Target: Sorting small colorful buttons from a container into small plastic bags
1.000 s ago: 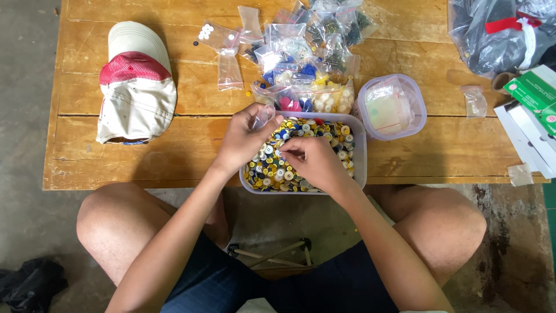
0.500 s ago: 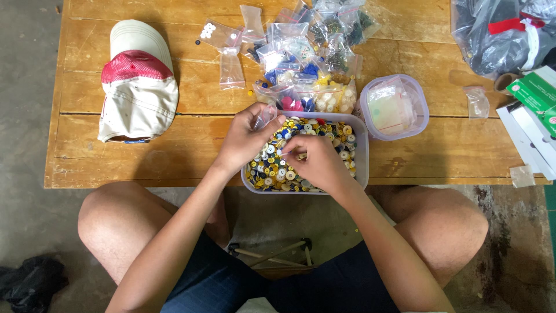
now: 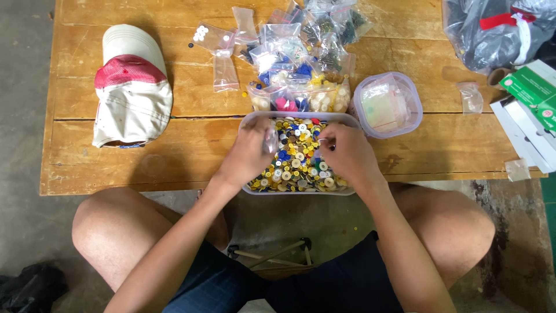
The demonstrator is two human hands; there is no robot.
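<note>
A clear rectangular tub [image 3: 350,120] sits at the table's near edge, filled with several mixed buttons [image 3: 296,165], mostly yellow, white and blue. My left hand [image 3: 248,152] is over the tub's left side and pinches a small clear plastic bag [image 3: 270,141]. My right hand [image 3: 349,153] hovers over the tub's right side. Its thumb and forefinger are closed on a small pale button [image 3: 320,141] close to the bag.
Behind the tub lies a pile of small clear bags of sorted buttons [image 3: 301,58]. A round clear container [image 3: 387,105] with empty bags stands to the right. A white and red cap [image 3: 131,87] lies left. A dark plastic bag [image 3: 498,29] and green-white boxes [image 3: 530,93] sit far right.
Both hands stay over the tub. My right hand has shifted a little to the right, with its fingertips lifted off the buttons and pointing towards the bag.
</note>
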